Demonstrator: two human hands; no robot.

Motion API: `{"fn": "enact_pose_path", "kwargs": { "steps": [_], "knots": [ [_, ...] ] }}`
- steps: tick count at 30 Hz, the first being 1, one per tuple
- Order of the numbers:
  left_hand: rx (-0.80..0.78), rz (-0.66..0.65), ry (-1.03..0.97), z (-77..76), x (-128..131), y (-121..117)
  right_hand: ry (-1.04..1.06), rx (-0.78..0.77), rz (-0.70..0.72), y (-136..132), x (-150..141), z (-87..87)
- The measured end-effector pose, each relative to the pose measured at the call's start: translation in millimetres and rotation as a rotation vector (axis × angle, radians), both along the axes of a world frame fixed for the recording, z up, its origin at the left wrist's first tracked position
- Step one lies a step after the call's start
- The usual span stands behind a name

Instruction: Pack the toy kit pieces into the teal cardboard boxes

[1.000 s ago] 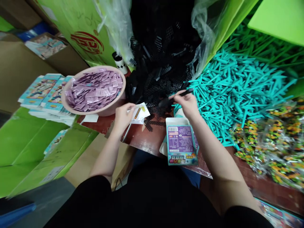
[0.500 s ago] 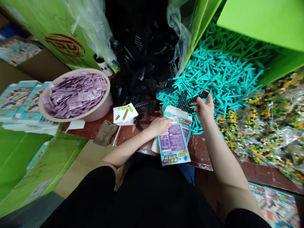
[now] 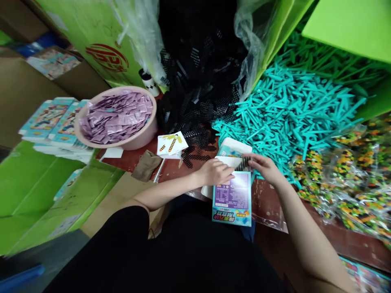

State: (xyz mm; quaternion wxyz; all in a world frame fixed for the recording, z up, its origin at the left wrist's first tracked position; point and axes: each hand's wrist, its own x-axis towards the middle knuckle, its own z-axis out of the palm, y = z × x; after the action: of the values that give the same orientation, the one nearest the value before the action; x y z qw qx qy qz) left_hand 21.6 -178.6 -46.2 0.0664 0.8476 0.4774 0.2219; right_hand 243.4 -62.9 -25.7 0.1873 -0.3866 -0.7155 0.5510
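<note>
Left hand (image 3: 214, 171) steadies the box (image 3: 232, 199) with fingers flat; right hand (image 3: 264, 167) fingers clench a black lattice strip (image 3: 243, 164) at its opening.

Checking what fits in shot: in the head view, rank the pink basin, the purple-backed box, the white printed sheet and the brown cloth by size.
1. Pink basin, largest.
2. Purple-backed box, nearer the camera.
3. White printed sheet and brown cloth look alike, so unranked.

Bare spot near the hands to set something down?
Two bare patches of red-brown tabletop: one between the brown cloth and the left hand, the other between the printed box and the right forearm. Crowded behind the hands, where black mesh pieces and teal pieces pile up.
</note>
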Motion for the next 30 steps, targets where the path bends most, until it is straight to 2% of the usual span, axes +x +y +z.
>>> {"fn": "enact_pose_path", "kwargs": {
  "steps": [3,5,6,7,8,10,11,13,15,17,19,22,24,26,27,28,30],
  "knots": [
    [0.011,-0.073,-0.068,6.4,-8.2,7.9,-0.077,0.194,0.247,-15.2,0.2,7.6],
    [0.050,-0.083,-0.091,15.2,-34.6,17.9,-0.082,0.315,0.284,-25.7,2.9,8.7],
    [0.080,-0.005,-0.102,21.3,-57.2,22.3,-0.083,0.370,0.273,-30.2,6.4,8.5],
    [0.111,0.142,-0.113,28.5,-85.8,24.9,-0.085,0.416,0.257,-34.2,11.1,8.2],
    [0.147,0.357,-0.137,36.0,-119.1,25.3,-0.089,0.453,0.240,-37.7,16.7,8.1],
    [0.160,0.898,-0.183,48.9,-191.1,19.0,-0.104,0.510,0.208,-44.5,27.5,9.3],
    [0.165,1.035,-0.195,52.9,-225.3,13.4,-0.111,0.532,0.194,-48.0,31.8,10.4],
    [0.102,1.152,-0.190,54.3,-281.0,1.4,-0.120,0.565,0.174,-54.6,36.5,12.9],
    [-0.006,1.184,-0.152,48.8,-315.7,-8.4,-0.122,0.581,0.156,-59.7,36.4,14.1],
    [-0.051,1.202,-0.154,41.8,-333.7,-14.5,-0.126,0.584,0.133,-62.6,33.7,13.1],
    [0.020,1.227,-0.253,39.2,-342.7,-17.2,-0.136,0.587,0.107,-64.4,30.4,11.1],
    [0.231,1.237,-0.472,48.2,-338.7,-12.3,-0.159,0.587,0.091,-69.3,25.0,10.2],
    [0.333,1.192,-0.574,58.2,-310.2,-0.4,-0.166,0.587,0.093,-75.3,20.0,13.0],
    [0.389,1.034,-0.701,66.2,-251.4,14.7,-0.162,0.597,0.100,-82.3,13.6,17.6],
    [0.422,0.870,-0.803,68.7,-212.6,20.7,-0.158,0.609,0.104,-85.6,10.4,20.0],
    [0.357,0.677,-0.848,70.2,-170.8,24.7,-0.156,0.621,0.108,-88.7,7.9,22.2],
    [0.071,0.343,-0.727,69.3,-91.4,26.0,-0.157,0.641,0.104,-94.4,6.2,25.0]
  ]
}}
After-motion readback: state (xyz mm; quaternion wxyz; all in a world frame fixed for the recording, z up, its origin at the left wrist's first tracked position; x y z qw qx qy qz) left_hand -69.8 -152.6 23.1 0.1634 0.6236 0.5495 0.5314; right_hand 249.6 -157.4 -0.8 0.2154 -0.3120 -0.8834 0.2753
